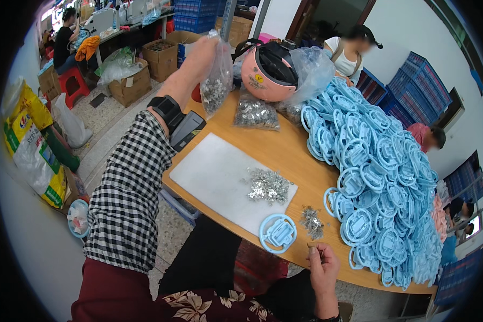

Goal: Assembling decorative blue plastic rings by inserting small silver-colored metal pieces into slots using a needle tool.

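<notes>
Right hand (323, 264): poising at the near edge of the desk (300, 147), fingers curling narrow toward the thumb; whether it is gripping anything, cannot tell.
Blue ring (280, 234), one: lying just left of that hand, overlapping the near corner of the white board (212, 174).
Small pile (312, 222), metal bits: sitting on bare wood, beside the ring.
Large pile (269, 187), metal bits: spreading over the board's right part.
Heap (381, 172), blue rings: covering the desk's right side.
Left hand (203, 52): reaching across, closing on the top of a clear bag (217, 88), which is containing metal bits.
Second bag (256, 114), metal bits: resting before the pink helmet (260, 80).
Co-worker (351, 56): bending behind the heap.
Blue crates (418, 86): stacking up by the wall.
</notes>
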Tool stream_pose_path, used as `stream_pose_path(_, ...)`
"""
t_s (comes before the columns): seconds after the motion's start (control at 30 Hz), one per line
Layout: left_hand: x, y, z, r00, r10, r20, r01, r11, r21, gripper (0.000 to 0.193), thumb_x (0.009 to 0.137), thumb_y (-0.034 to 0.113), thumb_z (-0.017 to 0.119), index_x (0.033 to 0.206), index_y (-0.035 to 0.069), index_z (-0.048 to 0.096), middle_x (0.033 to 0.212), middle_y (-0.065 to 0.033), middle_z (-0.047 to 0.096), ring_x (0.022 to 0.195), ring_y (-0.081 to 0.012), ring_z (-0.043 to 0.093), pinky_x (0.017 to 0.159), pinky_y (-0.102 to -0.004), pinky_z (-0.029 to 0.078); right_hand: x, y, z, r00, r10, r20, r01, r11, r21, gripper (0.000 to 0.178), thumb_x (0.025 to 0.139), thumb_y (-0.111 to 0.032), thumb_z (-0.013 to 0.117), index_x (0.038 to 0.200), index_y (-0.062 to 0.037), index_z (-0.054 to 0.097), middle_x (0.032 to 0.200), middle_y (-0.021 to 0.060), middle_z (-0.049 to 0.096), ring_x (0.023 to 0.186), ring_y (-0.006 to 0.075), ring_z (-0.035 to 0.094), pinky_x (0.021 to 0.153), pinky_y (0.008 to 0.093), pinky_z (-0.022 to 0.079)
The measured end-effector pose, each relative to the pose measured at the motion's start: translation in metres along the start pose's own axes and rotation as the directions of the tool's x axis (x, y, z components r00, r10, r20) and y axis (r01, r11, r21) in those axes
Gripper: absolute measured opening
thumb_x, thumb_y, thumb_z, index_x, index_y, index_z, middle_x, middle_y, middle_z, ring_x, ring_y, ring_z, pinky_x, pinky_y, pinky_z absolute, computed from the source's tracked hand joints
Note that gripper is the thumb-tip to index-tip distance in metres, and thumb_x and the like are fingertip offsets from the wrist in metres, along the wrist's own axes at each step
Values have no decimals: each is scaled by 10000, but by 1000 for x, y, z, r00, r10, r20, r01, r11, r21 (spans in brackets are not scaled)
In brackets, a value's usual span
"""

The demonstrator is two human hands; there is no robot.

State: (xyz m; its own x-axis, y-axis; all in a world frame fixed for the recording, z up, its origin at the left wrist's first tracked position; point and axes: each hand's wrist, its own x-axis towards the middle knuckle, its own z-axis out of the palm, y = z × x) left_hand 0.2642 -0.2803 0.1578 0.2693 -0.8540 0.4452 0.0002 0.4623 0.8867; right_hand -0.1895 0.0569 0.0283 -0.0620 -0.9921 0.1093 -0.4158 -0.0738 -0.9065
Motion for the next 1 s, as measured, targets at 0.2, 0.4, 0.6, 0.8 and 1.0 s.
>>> stream_pose_path(0.2,-22,74,11,999,5,45,-4,1000,-20,405,979,337,456,1002,12,698,908,-63,642,851,-175,571,781,-356,484,5,-14,0,999,-51,11,50,996,75,136,1006,-129,600,1060,-11,639,773,-25,605,622,14,475,557,178,369)
stream_pose_path(0.4,-72,129,44,963,35,266,-26,999,-39,368,989,339,500,1027,19,678,913,-59,658,830,-160,576,769,-343,507,9,-49,2,994,-109,-9,109,986,126,118,972,-45,617,1046,38,656,811,-1,625,715,59,559,687,212,468)
stream_pose_path(0.6,-144,172,121,878,43,476,-30,999,-35,327,1003,328,597,1153,42,646,1002,-60,713,863,-110,625,770,-292,520,-1,-64,-6,976,-205,-75,217,944,247,403,879,-64,736,1250,6,593,1032,29,586,891,75,552,758,225,448)
stream_pose_path(0.8,-208,195,203,838,120,533,-270,939,213,325,992,333,621,1021,13,673,844,-37,699,690,-74,621,520,-241,506,-11,-45,-27,968,-235,93,142,811,567,1161,684,-45,872,1604,-124,168,1587,129,294,1132,164,529,722,228,436)
stream_pose_path(1.0,-269,204,276,730,-100,676,312,929,-200,259,938,257,618,887,3,626,879,-84,656,793,-175,674,663,-331,595,-22,-13,-34,907,-281,-314,416,716,561,1069,765,-39,815,1601,-116,155,1539,146,314,1191,192,516,771,267,498)
